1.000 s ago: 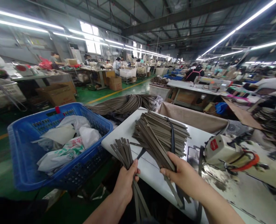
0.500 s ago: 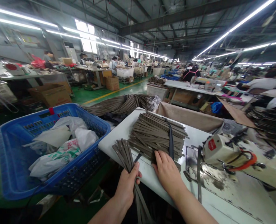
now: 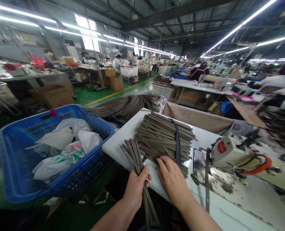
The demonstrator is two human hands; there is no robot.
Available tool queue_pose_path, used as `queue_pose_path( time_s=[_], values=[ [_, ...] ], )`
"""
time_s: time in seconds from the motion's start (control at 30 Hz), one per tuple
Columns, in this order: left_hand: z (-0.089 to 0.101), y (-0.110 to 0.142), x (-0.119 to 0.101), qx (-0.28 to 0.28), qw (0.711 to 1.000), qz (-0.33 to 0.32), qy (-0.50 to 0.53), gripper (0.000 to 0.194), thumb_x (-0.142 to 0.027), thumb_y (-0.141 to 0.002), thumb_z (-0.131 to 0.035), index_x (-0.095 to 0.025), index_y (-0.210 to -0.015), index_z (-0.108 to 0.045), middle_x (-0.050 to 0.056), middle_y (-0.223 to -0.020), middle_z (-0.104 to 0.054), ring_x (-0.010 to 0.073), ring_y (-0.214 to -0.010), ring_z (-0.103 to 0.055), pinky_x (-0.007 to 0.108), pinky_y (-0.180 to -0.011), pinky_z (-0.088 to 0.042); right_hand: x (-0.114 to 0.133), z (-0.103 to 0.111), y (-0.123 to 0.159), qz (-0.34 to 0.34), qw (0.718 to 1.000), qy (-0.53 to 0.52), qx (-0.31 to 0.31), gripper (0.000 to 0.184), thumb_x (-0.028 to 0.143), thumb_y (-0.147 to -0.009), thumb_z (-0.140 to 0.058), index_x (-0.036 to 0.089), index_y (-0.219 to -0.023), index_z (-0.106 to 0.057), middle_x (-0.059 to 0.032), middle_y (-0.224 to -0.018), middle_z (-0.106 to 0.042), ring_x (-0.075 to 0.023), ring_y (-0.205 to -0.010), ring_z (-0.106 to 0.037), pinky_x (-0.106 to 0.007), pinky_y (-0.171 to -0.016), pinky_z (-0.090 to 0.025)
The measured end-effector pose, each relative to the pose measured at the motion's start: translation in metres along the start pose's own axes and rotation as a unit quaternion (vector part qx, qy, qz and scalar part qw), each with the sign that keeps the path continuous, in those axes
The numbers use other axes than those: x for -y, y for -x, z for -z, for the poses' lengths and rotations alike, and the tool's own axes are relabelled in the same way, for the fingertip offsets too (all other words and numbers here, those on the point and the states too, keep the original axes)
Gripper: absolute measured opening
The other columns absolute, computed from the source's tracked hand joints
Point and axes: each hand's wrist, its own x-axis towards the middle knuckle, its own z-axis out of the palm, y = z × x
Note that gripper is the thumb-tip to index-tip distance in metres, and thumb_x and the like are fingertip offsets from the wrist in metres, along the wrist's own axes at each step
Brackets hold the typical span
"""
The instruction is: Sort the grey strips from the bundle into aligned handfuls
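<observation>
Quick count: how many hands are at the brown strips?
2: the left hand grips a bundle of strips; the right hand is at the near edge of the strip pile. No others show there.

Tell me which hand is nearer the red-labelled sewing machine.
Right. The right hand is at the strip pile, left of the sewing machine; the left hand grips strips farther left.

You can read no text: the red label [image 3: 221,147] on the off-white metal sewing machine [image 3: 234,153], lower right of the frame, and the red and green print [image 3: 73,155] on the crumpled white plastic bag [image 3: 51,167], lower left, are too blurred.
</observation>
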Motion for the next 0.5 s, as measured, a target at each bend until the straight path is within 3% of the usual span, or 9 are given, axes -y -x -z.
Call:
queue_pose_path(
  time_s=[0.07,0.13,0.27,0.33,0.4,0.5],
  values=[
    [-0.001,0.001,-0.001,0.021,1.000,-0.001,0.017,0.050,-0.060,-0.070,-0.080,-0.017,-0.070,-0.054,-0.002,-0.061,-0.052,0.0114,-0.056,-0.051,0.021,-0.045,-0.033,0.011,0.008,0.003,-0.045,0.993,-0.105,0.009,0.032,0.022,-0.096,-0.051,0.019,-0.128,-0.057,-0.0147,-0.124,-0.062,-0.0289,-0.117,-0.059,-0.047,-0.101,-0.050],
    [-0.005,0.004,-0.004,0.047,0.998,-0.006,0.040,0.051,-0.061,-0.076,-0.074,-0.017,-0.065,-0.050,-0.002,-0.060,-0.049,0.0097,-0.053,-0.047,0.021,-0.045,-0.032,0.024,0.015,0.007,-0.102,0.962,-0.251,0.044,0.026,0.030,-0.099,-0.050,0.021,-0.122,-0.058,-0.0115,-0.114,-0.066,-0.0255,-0.107,-0.063,-0.042,-0.095,-0.053],
    [-0.015,0.011,-0.015,0.107,0.992,-0.013,0.067,0.053,-0.062,-0.085,-0.064,-0.018,-0.062,-0.044,-0.003,-0.057,-0.046,0.0076,-0.050,-0.041,0.022,-0.048,-0.032,0.044,0.021,0.019,-0.175,0.826,-0.521,0.124,0.027,0.043,-0.096,-0.055,0.021,-0.111,-0.057,-0.0056,-0.097,-0.069,-0.0207,-0.093,-0.067,-0.034,-0.087,-0.053],
    [-0.019,0.015,-0.018,0.159,0.985,-0.020,0.059,0.051,-0.060,-0.088,-0.062,-0.019,-0.065,-0.043,-0.004,-0.056,-0.046,0.0073,-0.048,-0.040,0.022,-0.048,-0.032,0.049,0.019,0.025,-0.190,0.778,-0.584,0.134,0.035,0.046,-0.088,-0.066,0.020,-0.109,-0.056,-0.0061,-0.101,-0.069,-0.0217,-0.098,-0.066,-0.034,-0.090,-0.052],
    [-0.022,0.017,-0.019,0.218,0.975,-0.037,0.037,0.048,-0.059,-0.089,-0.061,-0.019,-0.068,-0.044,-0.004,-0.056,-0.048,0.0072,-0.045,-0.040,0.022,-0.047,-0.031,0.051,0.015,0.032,-0.207,0.748,-0.612,0.149,0.040,0.044,-0.082,-0.072,0.018,-0.108,-0.057,-0.0058,-0.098,-0.070,-0.0216,-0.094,-0.066,-0.034,-0.086,-0.052],
    [-0.023,0.020,-0.018,0.296,0.952,-0.073,-0.019,0.044,-0.057,-0.090,-0.062,-0.018,-0.071,-0.049,-0.002,-0.058,-0.052,0.0081,-0.047,-0.044,0.023,-0.049,-0.034,0.051,0.004,0.045,-0.262,0.725,-0.603,0.207,0.029,0.039,-0.080,-0.068,0.018,-0.097,-0.059,0.0007,-0.067,-0.065,-0.0159,-0.060,-0.061,-0.028,-0.062,-0.050]
  ],
)
